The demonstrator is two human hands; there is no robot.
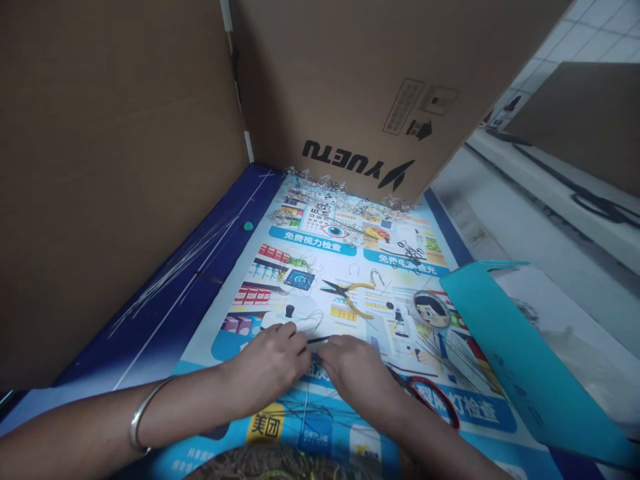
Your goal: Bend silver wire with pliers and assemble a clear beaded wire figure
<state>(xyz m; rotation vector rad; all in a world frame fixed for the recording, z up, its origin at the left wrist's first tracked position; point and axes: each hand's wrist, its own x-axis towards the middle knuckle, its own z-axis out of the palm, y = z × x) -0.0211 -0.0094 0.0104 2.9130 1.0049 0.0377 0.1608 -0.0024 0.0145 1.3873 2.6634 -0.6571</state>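
My left hand [280,360], with a silver bangle [143,413] on the wrist, is closed in a pinch at the middle front of the printed sheet. My right hand [357,373] pinches just to its right. A short length of thin dark wire [319,340] spans the gap between the fingertips, gripped at both ends. Beyond the hands lie yellow-handled pliers [350,288], jaws apart, and a loop of pale wire [314,321]. Red-and-black scissors handles [435,395] show partly under my right forearm. Loose thin wires [340,415] are strewn near my lap.
Tall cardboard panels [350,87] wall off the back and left. Clear wire-and-bead pieces [325,187] line the back edge, with small dark rings [413,253] nearer. Long pale wires [175,267] lie at left by a green lump [248,227]. A teal box [530,360] stands right.
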